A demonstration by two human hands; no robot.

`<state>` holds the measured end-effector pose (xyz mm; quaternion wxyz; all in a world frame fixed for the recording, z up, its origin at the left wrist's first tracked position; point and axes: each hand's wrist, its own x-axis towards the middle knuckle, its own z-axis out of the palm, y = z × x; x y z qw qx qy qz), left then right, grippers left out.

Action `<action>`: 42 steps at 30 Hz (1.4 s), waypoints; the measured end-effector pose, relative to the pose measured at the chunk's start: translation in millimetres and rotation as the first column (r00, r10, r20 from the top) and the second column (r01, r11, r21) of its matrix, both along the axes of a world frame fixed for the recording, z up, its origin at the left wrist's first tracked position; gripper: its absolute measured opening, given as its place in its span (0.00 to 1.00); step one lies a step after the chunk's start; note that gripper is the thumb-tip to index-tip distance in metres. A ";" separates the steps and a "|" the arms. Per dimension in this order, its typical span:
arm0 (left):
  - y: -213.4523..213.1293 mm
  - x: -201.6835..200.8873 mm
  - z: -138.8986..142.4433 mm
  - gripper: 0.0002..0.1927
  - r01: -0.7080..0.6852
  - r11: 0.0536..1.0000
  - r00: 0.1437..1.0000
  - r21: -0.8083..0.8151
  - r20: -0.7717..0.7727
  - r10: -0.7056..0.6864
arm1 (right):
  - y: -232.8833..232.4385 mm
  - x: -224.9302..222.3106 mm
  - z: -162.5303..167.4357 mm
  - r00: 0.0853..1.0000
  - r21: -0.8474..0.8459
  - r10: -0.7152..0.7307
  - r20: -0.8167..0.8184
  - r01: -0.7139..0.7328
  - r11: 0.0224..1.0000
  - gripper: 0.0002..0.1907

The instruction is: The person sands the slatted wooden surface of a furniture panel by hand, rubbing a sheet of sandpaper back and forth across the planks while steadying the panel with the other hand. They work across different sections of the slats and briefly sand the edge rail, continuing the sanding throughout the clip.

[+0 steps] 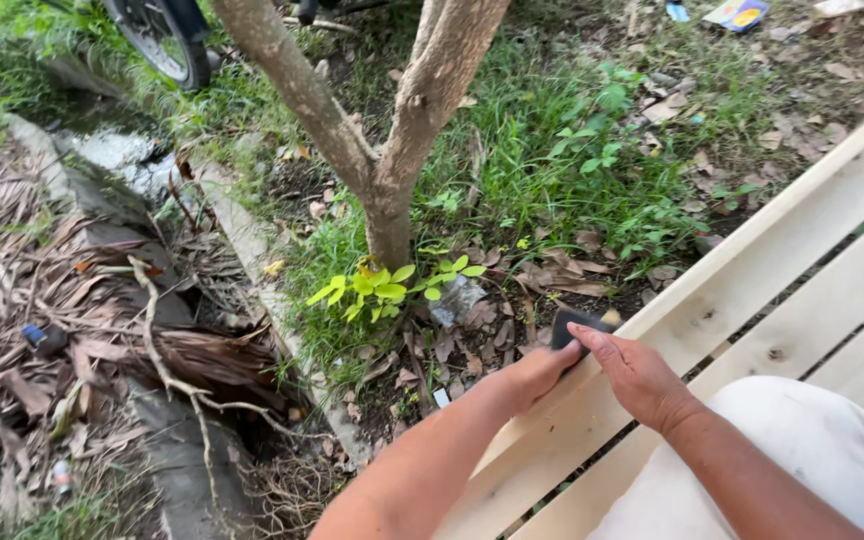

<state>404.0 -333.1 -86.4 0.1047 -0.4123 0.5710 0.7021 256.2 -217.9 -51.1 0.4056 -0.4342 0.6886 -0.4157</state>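
- A person seated on a pale wooden slat bench (752,290), light trousers (802,450) at the near right corner of the view, works both hands at the bench's outer rail.
- The left hand (537,372) is closed around a small dark block (574,327), pressing it against the upper edge of the outermost plank; the right hand (637,375) lies over the same block, fingers curled to steady it.
- A small yellowish end (610,317) shows beside the block; what it is cannot be told.
- Judged from the grip, the step in hand looks like rubbing or smoothing the rail's edge, well into a stroke; the next move would call for even pressure along the edge without the block slipping off toward the ground.
- Beyond the rail, bare earth with dry brown leaves and a cluster of yellow-green seedlings (382,285) at the foot of a forked tree trunk (392,180).
- Left of the tree, a concrete kerb (252,250) borders a ditch choked with dead palm fronds (62,300).
- Farther off, grass, litter at the top right corner, and a motorbike wheel (157,40) at the top left.
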 end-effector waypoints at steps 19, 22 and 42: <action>48.2 -103.8 36.0 0.19 0.302 -0.117 0.847 -0.946 0.323 -0.423 | 16.4 -39.8 4.9 0.690 -0.209 -0.666 0.285 0.722 0.659 0.27; 56.9 -51.4 30.2 0.36 0.104 -0.050 0.846 -0.993 0.114 -0.522 | 18.5 -39.6 11.2 0.679 -0.199 -0.685 0.265 0.734 0.650 0.27; 29.7 -123.1 68.8 0.09 0.195 0.214 0.862 -0.957 0.064 -0.503 | 24.4 -45.2 22.1 0.542 -0.265 -0.723 0.427 0.840 0.473 0.27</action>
